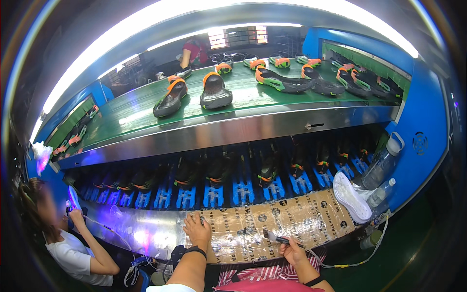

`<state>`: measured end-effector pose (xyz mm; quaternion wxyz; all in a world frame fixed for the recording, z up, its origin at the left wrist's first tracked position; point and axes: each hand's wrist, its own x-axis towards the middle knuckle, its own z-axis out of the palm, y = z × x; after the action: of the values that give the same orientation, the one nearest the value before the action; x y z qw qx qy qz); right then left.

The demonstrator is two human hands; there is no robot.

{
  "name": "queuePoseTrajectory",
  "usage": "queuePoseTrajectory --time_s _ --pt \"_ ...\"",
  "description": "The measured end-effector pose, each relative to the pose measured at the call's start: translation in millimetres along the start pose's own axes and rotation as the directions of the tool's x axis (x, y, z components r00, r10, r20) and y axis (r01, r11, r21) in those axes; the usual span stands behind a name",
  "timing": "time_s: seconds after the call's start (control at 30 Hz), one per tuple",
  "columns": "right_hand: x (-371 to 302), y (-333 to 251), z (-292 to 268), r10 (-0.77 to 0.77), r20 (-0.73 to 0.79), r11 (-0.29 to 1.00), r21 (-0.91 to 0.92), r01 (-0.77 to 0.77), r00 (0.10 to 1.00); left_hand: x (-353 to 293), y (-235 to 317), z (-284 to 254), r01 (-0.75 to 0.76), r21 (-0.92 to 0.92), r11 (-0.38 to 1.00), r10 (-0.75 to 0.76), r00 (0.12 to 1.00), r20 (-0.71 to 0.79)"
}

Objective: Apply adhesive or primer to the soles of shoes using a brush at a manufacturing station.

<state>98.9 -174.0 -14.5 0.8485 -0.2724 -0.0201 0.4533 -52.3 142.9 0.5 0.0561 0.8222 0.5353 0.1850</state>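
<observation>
My left hand [197, 229] lies palm down on a brown cardboard sheet [292, 214] with dark print and a glossy, plastic-like cover. Its fingers are spread, and nothing is in them. Around the dark handle of a small flat brush [275, 237] the fingers of my right hand [293, 251] are closed. The bristle end points left and hangs over or rests on the cardboard; I cannot tell which. At the right end of the sheet a white shoe sole [351, 197] leans, well apart from both hands.
Dark shoe uppers sit on blue holders [242, 193] beyond the cardboard. Above runs a green conveyor belt [146, 117] carrying black and orange shoes [215, 92]. Clear bottles [382, 163] stand at right, near a white cable [374, 255]. At left, a co-worker [78, 253] holds a sole under purple light.
</observation>
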Motion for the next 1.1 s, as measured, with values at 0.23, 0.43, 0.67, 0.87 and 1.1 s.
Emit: queuePoseTrajectory --time_s 0.23,0.43,0.67,0.87,1.1 --pt "0.0 0.3 -1.3 -0.006 -0.001 1.0 -0.014 0.006 1.0 -0.7 1.0 -0.5 -0.012 -0.019 1.0 0.011 1.0 -0.011" --pt "0.9 1.8 -5.8 -0.013 -0.006 1.0 -0.025 0.013 1.0 -1.7 2.0 -2.5 -0.012 -0.035 0.999 0.011 1.0 -0.018" --pt "1.0 1.7 -4.8 -0.012 -0.029 0.999 -0.036 0.011 1.0 -1.7 3.7 -5.2 -0.015 -0.037 0.999 0.014 1.0 -0.015" --pt "1.5 1.9 -5.8 -0.015 -0.005 0.999 -0.033 0.015 1.0 -1.2 1.7 -2.7 -0.015 -0.031 0.999 0.015 1.0 -0.014" --pt "1.0 3.1 -6.9 -0.018 -0.04 0.999 -0.039 0.017 0.999 -1.7 2.1 -4.3 0.0 -0.038 0.999 0.0 1.0 -0.009"
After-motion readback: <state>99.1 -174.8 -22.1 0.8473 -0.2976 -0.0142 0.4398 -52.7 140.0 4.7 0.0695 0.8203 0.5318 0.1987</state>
